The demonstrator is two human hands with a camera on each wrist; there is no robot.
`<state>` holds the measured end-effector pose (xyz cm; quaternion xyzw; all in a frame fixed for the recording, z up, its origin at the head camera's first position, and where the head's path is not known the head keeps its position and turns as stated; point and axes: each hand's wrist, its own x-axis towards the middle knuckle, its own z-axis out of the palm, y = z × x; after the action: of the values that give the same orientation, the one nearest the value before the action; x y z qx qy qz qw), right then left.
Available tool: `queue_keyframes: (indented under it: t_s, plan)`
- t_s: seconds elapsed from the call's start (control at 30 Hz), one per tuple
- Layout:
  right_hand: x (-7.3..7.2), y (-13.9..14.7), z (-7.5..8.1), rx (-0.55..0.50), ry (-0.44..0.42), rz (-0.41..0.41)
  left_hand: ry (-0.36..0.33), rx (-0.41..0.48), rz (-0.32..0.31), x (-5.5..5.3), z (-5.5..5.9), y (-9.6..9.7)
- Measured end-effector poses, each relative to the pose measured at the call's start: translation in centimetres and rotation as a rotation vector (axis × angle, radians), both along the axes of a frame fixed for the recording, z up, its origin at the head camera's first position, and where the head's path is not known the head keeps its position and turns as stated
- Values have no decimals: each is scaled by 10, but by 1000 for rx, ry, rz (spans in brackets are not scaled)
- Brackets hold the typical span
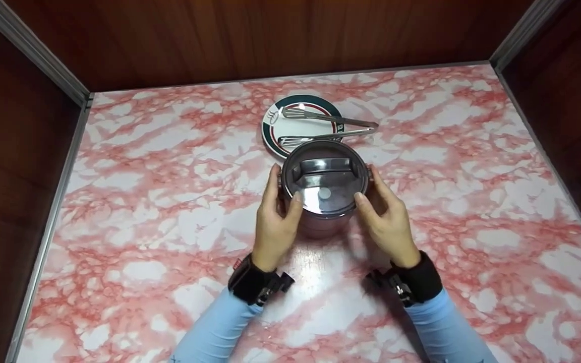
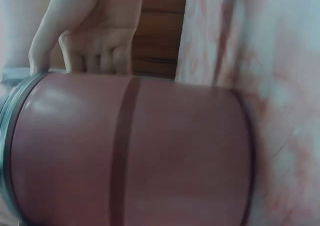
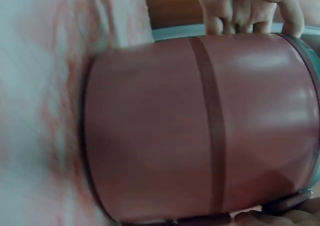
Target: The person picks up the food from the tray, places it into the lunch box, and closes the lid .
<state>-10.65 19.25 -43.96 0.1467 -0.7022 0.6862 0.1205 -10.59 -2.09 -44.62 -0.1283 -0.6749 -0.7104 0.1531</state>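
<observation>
A round pinkish-red canister [image 2: 185, 146] with a darker band stands upright, its base right at the tabletop. Its dark see-through lid [image 1: 324, 204] carries a raised bar handle. My left hand [image 1: 276, 229] grips the left side of the canister, thumb at the lid's rim and fingers around the side clasp. On the opposite side my right hand [image 1: 392, 229] holds it the same way, thumb at the rim. In the right wrist view the canister's wall [image 3: 155, 131] fills most of the picture, with fingers along its upper edge.
Just behind the canister lies a white plate [image 1: 275, 132] with a green and red rim, partly hidden by the lid. Metal tongs [image 1: 356, 122] lie across it, their bend jutting past its right edge. Dark wooden panels [image 1: 280, 40] enclose the marbled red-and-white table [image 1: 169, 212].
</observation>
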Motion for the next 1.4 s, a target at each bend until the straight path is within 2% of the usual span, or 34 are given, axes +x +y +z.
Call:
queue_keyframes:
  t_s: [0.1, 0.23, 0.33, 0.4, 0.53, 0.67, 0.83, 1.0, 1.13, 1.3, 1.4]
  plan:
    - [-7, 12, 7, 77, -27, 68, 0, -46, -67, -7, 4, -11]
    - [-25, 28, 20, 176, -67, 249, -38, -145, -174, -19, 9, -28]
    - [-41, 35, 27, 237, -106, 377, -84, -162, -275, -33, 12, -36]
    - [-50, 38, 29, 277, -131, 421, -115, -156, -319, -41, 11, -38]
    - [-56, 43, 30, 312, -150, 431, -156, -165, -351, -46, 10, -39]
    - [-52, 41, 37, 324, -139, 425, -187, -160, -362, -46, 9, -39]
    - [-46, 33, 43, 245, -128, 479, -178, -194, -354, -44, 4, -40]
    - [-46, 34, 21, 147, -120, 503, -190, -209, -380, -42, -5, -41]
    - [-47, 37, 3, 96, -140, 474, -201, -179, -379, -41, -11, -37]
    - [-49, 37, -4, 88, -141, 450, -196, -132, -372, -41, -12, -35]
    - [-52, 34, -5, 107, -128, 454, -200, -103, -376, -39, -7, -39]
